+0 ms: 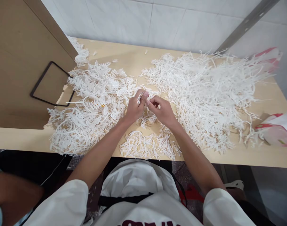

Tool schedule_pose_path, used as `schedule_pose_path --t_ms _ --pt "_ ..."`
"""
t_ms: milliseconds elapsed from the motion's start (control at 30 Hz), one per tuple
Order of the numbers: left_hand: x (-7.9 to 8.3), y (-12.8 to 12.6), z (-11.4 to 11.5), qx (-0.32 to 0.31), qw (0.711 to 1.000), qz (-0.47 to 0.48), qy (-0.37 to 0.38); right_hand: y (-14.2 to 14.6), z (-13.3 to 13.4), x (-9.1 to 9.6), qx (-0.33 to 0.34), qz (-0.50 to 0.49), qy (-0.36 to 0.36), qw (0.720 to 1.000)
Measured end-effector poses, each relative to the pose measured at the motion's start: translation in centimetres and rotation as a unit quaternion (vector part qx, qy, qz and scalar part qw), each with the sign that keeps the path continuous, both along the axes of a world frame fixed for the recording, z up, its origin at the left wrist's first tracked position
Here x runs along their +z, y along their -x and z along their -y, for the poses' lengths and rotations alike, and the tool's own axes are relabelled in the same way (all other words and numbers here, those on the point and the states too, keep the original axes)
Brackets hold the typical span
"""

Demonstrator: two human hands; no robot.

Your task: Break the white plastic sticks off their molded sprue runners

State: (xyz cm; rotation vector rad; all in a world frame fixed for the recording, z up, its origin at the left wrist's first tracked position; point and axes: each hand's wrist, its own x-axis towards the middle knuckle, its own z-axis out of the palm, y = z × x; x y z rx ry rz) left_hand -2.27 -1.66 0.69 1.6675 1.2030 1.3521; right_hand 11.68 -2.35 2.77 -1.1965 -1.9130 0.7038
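Observation:
My left hand (134,108) is closed over the middle of the table, thumb and fingers pinched on a small white branched plastic piece (139,98). Close beside it, my right hand (164,111) is also pinched, its fingertips nearly touching the left ones; what it grips is too small to make out. Below both hands lie more white pieces (146,117). A patch of short white sticks (149,145) covers the near table edge between my forearms. To the left spreads a heap of white pieces (89,125), and on the right a larger heap of long branched strands (204,94).
A brown cardboard box (21,62) with a black wire frame (50,62) against it stands at left. Red-and-white plastic bags (279,128) lie at the right end of the wooden table (270,155). Behind is a tiled wall; another person's arm (13,194) shows at lower left.

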Motion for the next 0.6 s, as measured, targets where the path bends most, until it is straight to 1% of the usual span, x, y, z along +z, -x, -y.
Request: schedule_pose_path --t_ms 67,133,167,200,267,300,333,367,400,467,500,567,600 --pt "0.0 0.0 -0.2 0.005 1.0 -0.013 0.004 0.0 0.1 0.1 -0.009 0.0 -0.005 1.0" --pt "-0.1 -0.1 -0.6 0.011 1.0 0.002 0.015 0.1 0.6 0.1 -0.017 0.021 -0.059 0.998" --pt "-0.2 0.0 -0.8 0.02 0.999 0.029 0.028 0.3 1.0 0.2 0.0 0.035 -0.096 0.995" --pt "-0.2 0.0 -1.1 0.025 0.997 0.06 0.044 0.5 1.4 0.3 0.027 0.047 -0.138 0.989" --pt "-0.3 0.2 -1.6 0.057 0.983 0.157 0.08 1.0 2.4 0.5 0.136 0.059 -0.197 0.969" --pt "-0.2 0.4 -1.7 0.058 0.978 0.179 0.086 1.3 2.8 0.6 0.168 0.065 -0.221 0.958" --pt "-0.2 0.4 -1.7 0.049 0.975 0.194 0.093 1.5 3.1 0.7 0.19 0.071 -0.226 0.953" --pt "-0.1 0.5 -1.6 0.03 0.974 0.199 0.102 1.6 3.3 0.8 0.189 0.069 -0.231 0.952" --pt "0.0 0.4 -1.4 0.004 0.974 0.198 0.108 1.6 3.3 0.8 0.172 0.063 -0.235 0.955" --pt "0.1 0.2 -1.1 -0.004 0.973 0.207 0.101 1.4 2.9 0.7 0.099 0.046 -0.223 0.969" --pt "0.1 0.0 -0.9 -0.007 0.972 0.21 0.1 1.2 2.6 0.6 0.049 0.038 -0.206 0.977" --pt "0.0 -0.3 -0.9 -0.01 0.971 0.217 0.102 0.7 1.9 0.3 -0.047 0.03 -0.149 0.987" --pt "-0.1 -0.5 -0.9 -0.013 0.97 0.219 0.104 0.5 1.6 0.2 -0.076 0.032 -0.118 0.99"
